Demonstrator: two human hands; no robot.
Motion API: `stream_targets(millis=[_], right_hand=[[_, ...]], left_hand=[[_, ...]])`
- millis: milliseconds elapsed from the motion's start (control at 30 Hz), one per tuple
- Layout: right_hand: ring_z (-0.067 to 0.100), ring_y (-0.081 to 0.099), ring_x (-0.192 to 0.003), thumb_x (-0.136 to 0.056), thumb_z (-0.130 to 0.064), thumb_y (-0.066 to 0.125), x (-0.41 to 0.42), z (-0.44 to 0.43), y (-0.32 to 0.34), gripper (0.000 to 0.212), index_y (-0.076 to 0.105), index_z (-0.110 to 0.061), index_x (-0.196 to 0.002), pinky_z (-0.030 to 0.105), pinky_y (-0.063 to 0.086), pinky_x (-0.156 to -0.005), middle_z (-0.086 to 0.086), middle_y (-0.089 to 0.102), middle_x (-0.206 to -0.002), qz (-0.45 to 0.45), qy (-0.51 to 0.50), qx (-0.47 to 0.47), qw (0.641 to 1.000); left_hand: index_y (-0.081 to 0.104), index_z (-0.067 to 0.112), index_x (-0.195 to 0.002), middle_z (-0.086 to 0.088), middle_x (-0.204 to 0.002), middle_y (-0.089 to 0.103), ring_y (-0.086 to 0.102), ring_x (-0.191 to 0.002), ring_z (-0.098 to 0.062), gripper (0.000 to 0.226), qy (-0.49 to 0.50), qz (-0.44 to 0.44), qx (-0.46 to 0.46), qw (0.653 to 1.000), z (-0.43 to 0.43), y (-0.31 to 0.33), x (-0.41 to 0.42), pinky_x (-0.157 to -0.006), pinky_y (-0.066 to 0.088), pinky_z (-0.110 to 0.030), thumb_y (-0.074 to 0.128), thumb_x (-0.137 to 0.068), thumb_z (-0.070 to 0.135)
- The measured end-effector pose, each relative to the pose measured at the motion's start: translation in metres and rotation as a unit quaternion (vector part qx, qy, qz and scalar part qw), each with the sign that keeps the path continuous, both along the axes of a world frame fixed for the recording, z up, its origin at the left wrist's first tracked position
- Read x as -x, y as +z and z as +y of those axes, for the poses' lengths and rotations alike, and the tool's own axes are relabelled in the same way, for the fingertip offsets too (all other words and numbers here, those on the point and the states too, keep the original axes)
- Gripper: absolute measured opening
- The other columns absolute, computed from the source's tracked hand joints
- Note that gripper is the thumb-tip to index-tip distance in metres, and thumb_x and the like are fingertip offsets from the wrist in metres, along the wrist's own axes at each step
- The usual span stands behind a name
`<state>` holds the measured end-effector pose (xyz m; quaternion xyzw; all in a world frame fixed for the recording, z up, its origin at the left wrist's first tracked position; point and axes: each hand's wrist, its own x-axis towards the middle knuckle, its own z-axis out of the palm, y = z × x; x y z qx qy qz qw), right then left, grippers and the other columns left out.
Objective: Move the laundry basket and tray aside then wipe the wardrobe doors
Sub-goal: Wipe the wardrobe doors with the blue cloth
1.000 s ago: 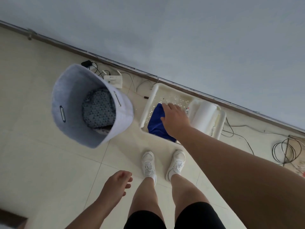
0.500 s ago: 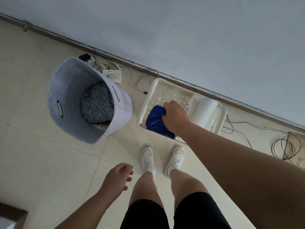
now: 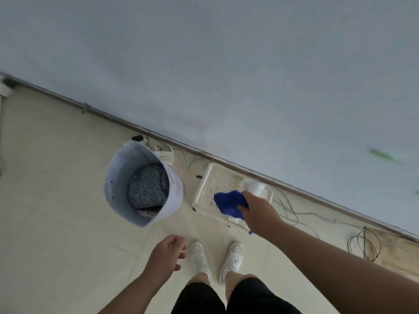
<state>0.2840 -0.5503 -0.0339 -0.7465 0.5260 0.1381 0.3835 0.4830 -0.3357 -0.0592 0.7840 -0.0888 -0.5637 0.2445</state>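
Two movables look set aside: laundry basket [image 3: 118,177] stands just left of the tray [image 3: 205,184] on the floor, right hand [image 3: 258,209] grips a blue cloth [image 3: 227,201] above the tray, left hand [image 3: 166,254] hangs loose and empty short of it, so door wiping remains.

You stand on a cream tiled floor [image 3: 56,223] in soft, even light. Beyond your right grip [image 3: 256,209], a plain blue-grey wall [image 3: 226,64] fills the upper view. It meets the floor at a dark baseboard [image 3: 158,132] running diagonally. Thin cables [image 3: 290,209] trail along the floor just right of the grip. Farther right, a coil of wire [image 3: 365,245] lies at the edge of a worn wooden strip [image 3: 396,252]. A faint green smear [image 3: 383,155] marks the wall above it.
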Motion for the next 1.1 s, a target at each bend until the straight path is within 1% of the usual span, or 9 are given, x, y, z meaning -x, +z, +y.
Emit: stream_targets(millis=[33,167,267,400,533,667,833,967,1100], right_hand=[[0.018,0.066,-0.057,-0.102,-0.026,0.045,0.005,0.006,0.011,0.013,0.053,-0.028,-0.112,0.029,0.051,-0.042,-0.002,0.063,-0.085,0.005,-0.001,-0.001,1.0],[0.009,0.062,-0.066,-0.105,-0.028,0.044,0.016,0.024,0.037,0.018,0.055,-0.028,-0.118,0.022,0.051,-0.044,-0.007,0.062,-0.086,0.032,0.04,0.041,0.998],[0.016,0.067,-0.064,-0.105,-0.027,0.043,0.015,0.029,0.046,0.016,0.054,-0.029,-0.117,0.024,0.052,-0.038,-0.006,0.06,-0.086,0.016,0.058,0.029,0.998],[0.018,0.068,-0.068,-0.106,-0.028,0.043,0.002,0.029,0.045,0.016,0.054,-0.029,-0.116,0.033,0.061,-0.047,-0.005,0.062,-0.09,0.011,0.138,0.029,0.99],[0.013,0.065,-0.071,-0.107,-0.03,0.041,-0.018,0.025,0.03,0.016,0.055,-0.027,-0.113,0.026,0.055,-0.053,-0.006,0.065,-0.091,-0.003,0.24,0.024,0.971],[0.005,0.061,-0.074,-0.108,-0.035,0.042,-0.04,0.029,0.018,0.018,0.056,-0.024,-0.113,0.02,0.047,-0.061,-0.008,0.066,-0.089,-0.023,0.36,0.026,0.932],[0.01,0.063,-0.073,-0.107,-0.036,0.044,-0.059,0.052,0.02,0.016,0.055,-0.025,-0.108,0.027,0.047,-0.063,-0.006,0.067,-0.086,-0.025,0.496,0.027,0.868],[0.013,0.064,-0.074,-0.106,-0.033,0.046,-0.068,0.098,0.023,0.014,0.054,-0.022,-0.103,0.036,0.053,-0.072,-0.003,0.068,-0.085,-0.027,0.592,0.021,0.806],[0.01,0.063,-0.071,-0.106,-0.031,0.047,-0.067,0.17,0.027,0.016,0.052,-0.022,-0.095,0.036,0.053,-0.07,-0.005,0.065,-0.078,-0.043,0.674,0.02,0.737]], left_hand=[[0.075,0.024,-0.098,0.001,-0.1,0.078,0.075,-0.089,-0.016,0.017,0.002,-0.003,0.011,1.0,0.004,0.011,-0.002,-0.07,0.062,-0.035,0.06,-0.101,0.032],[0.074,0.021,-0.101,-0.001,-0.1,0.078,0.075,-0.09,-0.02,0.014,0.047,-0.022,0.039,0.998,0.038,0.039,-0.009,-0.066,0.059,-0.032,0.061,-0.104,0.027],[0.073,0.019,-0.104,-0.001,-0.102,0.077,0.074,-0.094,-0.022,0.015,0.101,-0.041,0.045,0.993,0.071,0.054,-0.009,-0.068,0.059,-0.032,0.059,-0.105,0.025],[0.073,0.019,-0.106,-0.003,-0.104,0.077,0.074,-0.096,-0.024,0.016,0.197,-0.063,0.035,0.978,0.114,0.068,0.003,-0.074,0.059,-0.035,0.058,-0.106,0.024],[0.071,0.022,-0.11,-0.002,-0.107,0.076,0.073,-0.098,-0.023,0.015,0.302,-0.075,0.019,0.95,0.149,0.076,0.04,-0.075,0.059,-0.036,0.058,-0.106,0.027],[0.069,0.023,-0.114,-0.004,-0.11,0.075,0.073,-0.101,-0.027,0.014,0.447,-0.063,0.012,0.892,0.181,0.087,0.096,-0.075,0.059,-0.04,0.058,-0.106,0.025],[0.07,0.023,-0.115,-0.004,-0.111,0.076,0.074,-0.101,-0.026,0.016,0.592,-0.092,0.006,0.8,0.228,0.095,0.19,-0.076,0.06,-0.037,0.057,-0.106,0.028],[0.068,0.03,-0.115,0.0,-0.107,0.077,0.075,-0.097,-0.022,0.013,0.687,-0.108,0.001,0.719,0.263,0.093,0.273,-0.076,0.061,-0.038,0.059,-0.105,0.03],[0.069,0.031,-0.115,0.002,-0.106,0.078,0.076,-0.097,-0.021,0.014,0.772,-0.113,-0.01,0.626,0.297,0.086,0.356,-0.076,0.062,-0.038,0.059,-0.105,0.031]])
